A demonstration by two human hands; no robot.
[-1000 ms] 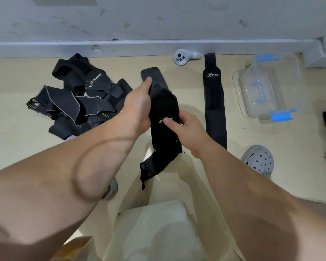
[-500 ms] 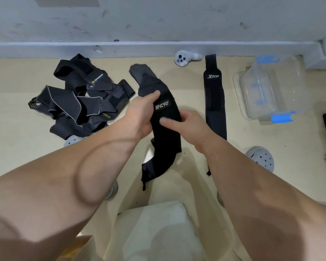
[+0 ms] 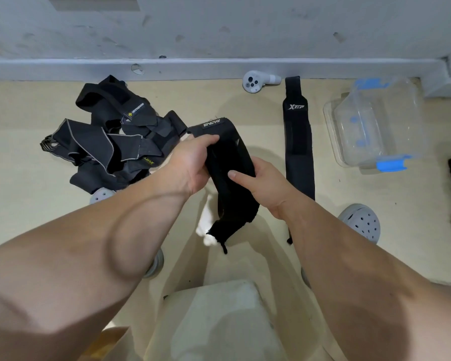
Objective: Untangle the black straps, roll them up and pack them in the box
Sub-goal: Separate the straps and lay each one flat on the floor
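- The held strap [image 3: 229,175] is the landmark: a black band up off the floor [image 3: 24,204], between both hands, in front of the person's knees.
- Its long axis runs from a folded-over top end with a white logo, farthest from the person, down to a frayed tail hanging nearest the person.
- The left hand [image 3: 190,165] has its grip closed on the strap's upper part, fingers curled around the edge just under the folded top.
- The right hand [image 3: 266,183] has its grip closed on the strap's middle, thumb pressed flat across the front face.
- Left of the held strap lies a tangled pile of straps [image 3: 110,142] on the floor, close by the left hand.
- Right of it, a flat strap [image 3: 298,142] lies stretched out straight, long axis pointing towards the wall, logo end farthest from the person.
- Further right sits the clear box [image 3: 378,126] with blue clips.
- Beyond the held strap, by the wall, lies a white controller [image 3: 255,80].
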